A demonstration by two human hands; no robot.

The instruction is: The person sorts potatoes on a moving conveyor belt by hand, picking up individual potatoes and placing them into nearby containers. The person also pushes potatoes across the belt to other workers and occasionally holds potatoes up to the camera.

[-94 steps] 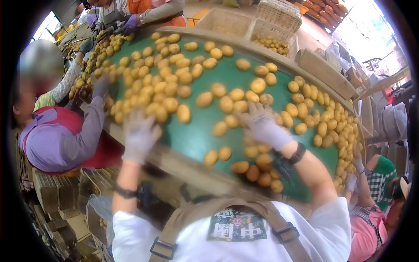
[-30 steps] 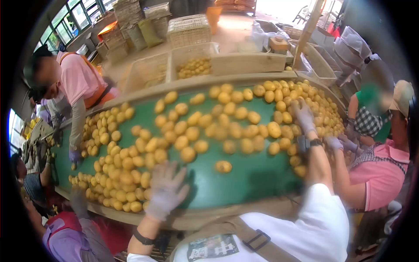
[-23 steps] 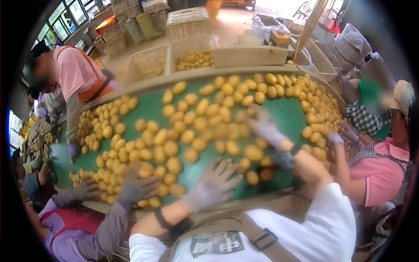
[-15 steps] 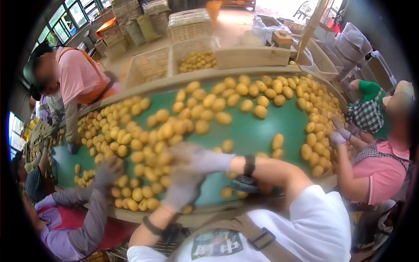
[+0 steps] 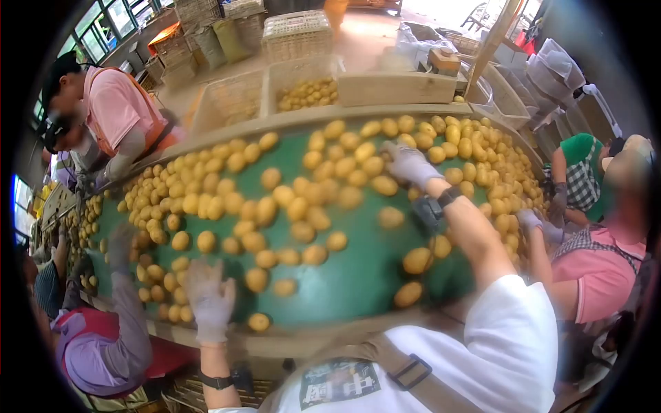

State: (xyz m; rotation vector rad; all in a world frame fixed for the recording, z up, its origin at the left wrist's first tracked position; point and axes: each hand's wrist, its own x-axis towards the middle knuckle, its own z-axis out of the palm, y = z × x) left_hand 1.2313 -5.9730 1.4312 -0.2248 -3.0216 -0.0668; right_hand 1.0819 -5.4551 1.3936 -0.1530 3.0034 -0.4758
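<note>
Many yellow-brown potatoes (image 5: 257, 279) lie loose on a green belt (image 5: 344, 282). My left hand (image 5: 210, 294), in a pale glove, is at the near left part of the belt with its fingers apart, beside a group of potatoes and holding none. Farther off, my right hand (image 5: 407, 165), gloved too, reaches over the belt toward the far side. Its fingers touch potatoes there, spread and slightly bent. A dark device hangs below my right wrist. Some of the potatoes in the middle are blurred.
Co-workers stand at the far left, near left and right; a co-worker's gloved hand (image 5: 529, 220) is at the right-hand potatoes. Beyond the belt's far rim are a crate with potatoes (image 5: 308, 95) and a wooden box (image 5: 398, 89). A post (image 5: 490, 49) rises at the far right.
My hands were close together over the middle; my left has moved left and my right has gone far right. The potatoes in the middle are more spread out, and the co-worker at far left has drawn back.
</note>
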